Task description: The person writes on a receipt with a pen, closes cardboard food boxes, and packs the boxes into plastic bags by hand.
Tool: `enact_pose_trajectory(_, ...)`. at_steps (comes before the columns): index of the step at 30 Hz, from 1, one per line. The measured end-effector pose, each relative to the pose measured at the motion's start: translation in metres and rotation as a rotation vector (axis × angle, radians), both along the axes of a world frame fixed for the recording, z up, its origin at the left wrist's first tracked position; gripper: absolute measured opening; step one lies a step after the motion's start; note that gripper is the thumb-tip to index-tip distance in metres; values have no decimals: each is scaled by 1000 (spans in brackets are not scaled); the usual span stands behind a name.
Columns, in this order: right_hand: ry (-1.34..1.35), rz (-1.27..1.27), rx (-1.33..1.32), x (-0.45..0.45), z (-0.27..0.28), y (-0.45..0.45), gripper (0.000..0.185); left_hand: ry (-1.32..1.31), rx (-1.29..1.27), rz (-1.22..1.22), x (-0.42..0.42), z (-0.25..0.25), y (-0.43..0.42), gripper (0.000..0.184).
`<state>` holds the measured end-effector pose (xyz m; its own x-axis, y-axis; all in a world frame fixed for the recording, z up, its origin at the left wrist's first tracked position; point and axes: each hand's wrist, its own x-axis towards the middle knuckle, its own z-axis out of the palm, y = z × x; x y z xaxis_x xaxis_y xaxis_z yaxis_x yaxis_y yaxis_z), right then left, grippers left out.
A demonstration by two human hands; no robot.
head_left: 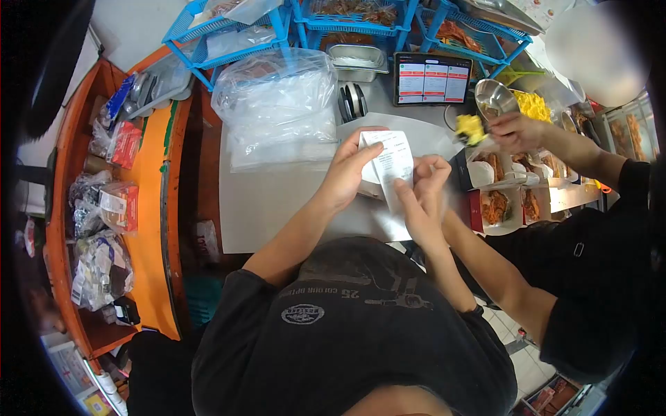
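My left hand (345, 173) grips a white printed receipt (395, 156), its thumb pressed on the upper left of the paper. My right hand (423, 201) pinches the receipt's lower right edge between thumb and fingers. The long strip hangs tilted above a pale worktop (277, 211). Below the paper, partly hidden by my left hand, is an edge of something I cannot make out. Beyond my hands lie clear plastic bags (277, 104) and a dark round object (352, 102).
A co-worker's hand (517, 132) at right holds a metal bowl (495, 99) near blurred yellow food (470, 130); their other forearm (492, 256) reaches behind my right wrist. Boxes of fried food (496, 206) stand there. A tablet (433, 80) and blue racks (354, 24) stand at the back; orange shelving (149, 222) at left.
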<state>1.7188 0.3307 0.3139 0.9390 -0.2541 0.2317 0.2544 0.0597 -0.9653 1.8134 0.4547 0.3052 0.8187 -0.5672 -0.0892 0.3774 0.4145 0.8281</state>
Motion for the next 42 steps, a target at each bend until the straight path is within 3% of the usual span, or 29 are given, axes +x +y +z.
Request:
enact_pose_trajectory(8,-40,-28,68,-12,-1,41,31,-162,68,1,3,4,47,26)
enact_pose_trajectory(11,10,-6,76,-10,-5,56,27,-165,114,35,3,9,64,29)
enact_pose_trajectory(14,45,1,60,-6,-9,69,23,-145,-42,110,8,13,82,38)
enact_pose_trajectory(17,98,44,22,2,-14,82,23,-295,15,210,13,2,103,42)
enact_pose_trajectory(20,189,171,-94,18,-46,95,29,-963,539,502,40,-39,143,33)
enact_pose_trajectory(23,422,339,-321,31,-114,102,43,-1345,1225,450,53,-72,167,32)
enact_pose_trajectory(24,459,366,-464,34,-134,104,47,-1226,1339,337,49,-94,176,29)
enact_pose_trajectory(26,475,395,-683,32,-178,106,58,-1263,1248,239,34,-144,180,30)
enact_pose_trajectory(29,438,404,-689,32,-165,116,55,-1154,1127,51,0,-172,177,38)
enact_pose_trajectory(31,570,403,-935,44,-143,116,36,-1125,1093,0,-8,-180,177,47)
enact_pose_trajectory(32,492,321,-1152,58,-142,115,27,-1156,1100,10,-9,-182,179,51)
enact_pose_trajectory(35,405,-23,-1535,112,-138,108,31,-1172,1103,56,-8,-185,177,57)
enact_pose_trajectory(36,464,-45,-1491,132,-128,107,28,-1165,1104,77,-8,-185,176,59)
enact_pose_trajectory(39,508,-101,-1471,172,-182,92,34,-1106,1100,96,-8,-182,174,63)
enact_pose_trajectory(42,655,-2,-1357,152,-157,113,31,-1099,1084,137,-8,-185,174,65)
